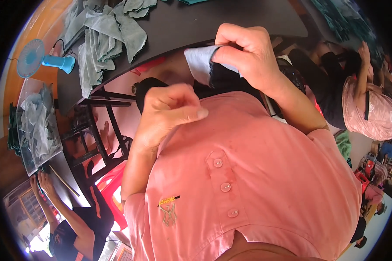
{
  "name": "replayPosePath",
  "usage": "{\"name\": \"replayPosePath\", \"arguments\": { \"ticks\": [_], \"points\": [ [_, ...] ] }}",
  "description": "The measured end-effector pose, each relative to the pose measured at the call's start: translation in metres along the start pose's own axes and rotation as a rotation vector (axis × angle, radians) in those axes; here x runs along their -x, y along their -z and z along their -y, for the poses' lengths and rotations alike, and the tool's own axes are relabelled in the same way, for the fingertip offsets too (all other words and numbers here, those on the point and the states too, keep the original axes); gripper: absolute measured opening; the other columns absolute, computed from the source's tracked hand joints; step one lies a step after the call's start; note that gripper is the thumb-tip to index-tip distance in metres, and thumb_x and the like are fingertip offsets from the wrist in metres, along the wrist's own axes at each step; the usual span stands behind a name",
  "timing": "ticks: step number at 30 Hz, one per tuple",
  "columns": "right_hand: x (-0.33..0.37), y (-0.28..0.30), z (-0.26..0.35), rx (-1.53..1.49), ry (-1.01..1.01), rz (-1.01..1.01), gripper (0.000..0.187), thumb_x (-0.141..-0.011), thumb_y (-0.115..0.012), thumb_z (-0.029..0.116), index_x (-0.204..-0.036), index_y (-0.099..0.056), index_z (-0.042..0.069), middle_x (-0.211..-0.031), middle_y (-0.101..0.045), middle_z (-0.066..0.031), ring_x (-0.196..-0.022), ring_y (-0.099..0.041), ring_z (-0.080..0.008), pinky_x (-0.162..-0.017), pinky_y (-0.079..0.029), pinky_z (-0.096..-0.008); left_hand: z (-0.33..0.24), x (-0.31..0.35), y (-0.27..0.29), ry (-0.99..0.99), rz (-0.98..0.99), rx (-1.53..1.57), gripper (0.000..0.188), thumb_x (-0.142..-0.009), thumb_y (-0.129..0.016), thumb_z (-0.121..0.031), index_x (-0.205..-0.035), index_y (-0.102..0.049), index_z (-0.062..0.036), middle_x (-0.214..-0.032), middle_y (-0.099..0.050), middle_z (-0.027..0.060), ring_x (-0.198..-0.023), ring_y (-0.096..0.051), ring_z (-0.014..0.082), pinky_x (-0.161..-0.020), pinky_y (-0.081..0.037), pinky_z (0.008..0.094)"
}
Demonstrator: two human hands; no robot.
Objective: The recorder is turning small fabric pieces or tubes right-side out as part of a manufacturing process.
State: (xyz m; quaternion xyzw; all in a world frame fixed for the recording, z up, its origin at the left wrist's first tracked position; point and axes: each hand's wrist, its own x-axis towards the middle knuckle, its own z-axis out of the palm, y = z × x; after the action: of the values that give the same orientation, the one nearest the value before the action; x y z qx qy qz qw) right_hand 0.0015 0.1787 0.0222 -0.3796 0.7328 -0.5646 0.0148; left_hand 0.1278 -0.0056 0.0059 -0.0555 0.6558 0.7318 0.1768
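My right hand [248, 56] is raised just beyond my lap and pinches a small piece of blue-grey fabric [199, 63] between thumb and fingers. The piece hangs folded to the left of the fingers, with a dark, uneven edge along one side. Lower and to the left, my left hand [172, 111] is held in front of my body, apart from the fabric. Its fingers are curled in toward the thumb. Whatever may lie between them is hidden or too small to make out.
Grey-green fabric pieces [101, 39] lie heaped on the dark table [183, 21], some hanging over its edge. A blue fan [42, 58] stands at left, near a clear tray [59, 130] of similar pieces. Co-workers sit at lower left [80, 226] and at right [368, 104].
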Motion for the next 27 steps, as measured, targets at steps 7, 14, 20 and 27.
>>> {"name": "replayPosePath", "arguments": {
  "ticks": [7, 14, 20, 27],
  "points": [
    [-0.010, 0.008, 0.014, -0.170, -0.160, -0.022, 0.026, -0.080, -0.071, 0.014, -0.061, -0.057, 0.002, -0.053, -0.048, 0.0037, -0.051, -0.040, -0.0027, -0.045, -0.029, -0.0242, -0.016, -0.045, -0.016, -0.864, -0.595, -0.774, 0.063, -0.058, -0.084, -0.009, -0.114, -0.058, -0.0028, -0.091, -0.060, 0.0118, -0.089, -0.058, 0.0308, -0.081, -0.049, 0.0405],
    [-0.006, 0.010, -0.015, -0.231, -0.280, -0.120, 0.030, -0.076, -0.073, 0.014, -0.059, -0.052, 0.001, -0.053, -0.043, 0.0027, -0.052, -0.036, -0.0044, -0.046, -0.029, -0.0264, -0.063, -0.090, 0.042, -0.721, -0.750, -0.705, 0.020, -0.074, -0.068, -0.007, -0.093, -0.069, 0.0013, -0.086, -0.066, 0.0144, -0.078, -0.061, 0.0210, -0.072, -0.049, 0.0325],
    [0.003, 0.000, -0.036, 0.009, -0.308, -0.084, 0.034, -0.072, -0.073, 0.018, -0.061, -0.047, -0.001, -0.052, -0.038, -0.0096, -0.048, -0.037, -0.0171, -0.048, -0.032, -0.0348, -0.037, -0.072, 0.006, -0.309, -0.436, -0.251, 0.018, -0.082, -0.069, -0.007, -0.098, -0.069, 0.0011, -0.083, -0.068, 0.0071, -0.066, -0.062, 0.0118, -0.057, -0.047, 0.0240],
    [0.006, -0.001, -0.038, 0.353, 0.187, -0.077, 0.015, -0.070, -0.070, 0.011, -0.073, -0.056, 0.005, -0.073, -0.056, -0.0065, -0.062, -0.058, -0.0279, -0.052, -0.043, -0.0394, -0.040, -0.079, -0.013, -0.171, -0.358, 0.084, 0.020, -0.086, -0.065, -0.011, -0.095, -0.068, 0.0065, -0.079, -0.067, 0.0107, -0.064, -0.062, 0.0148, -0.049, -0.045, 0.0238]
  ]
}}
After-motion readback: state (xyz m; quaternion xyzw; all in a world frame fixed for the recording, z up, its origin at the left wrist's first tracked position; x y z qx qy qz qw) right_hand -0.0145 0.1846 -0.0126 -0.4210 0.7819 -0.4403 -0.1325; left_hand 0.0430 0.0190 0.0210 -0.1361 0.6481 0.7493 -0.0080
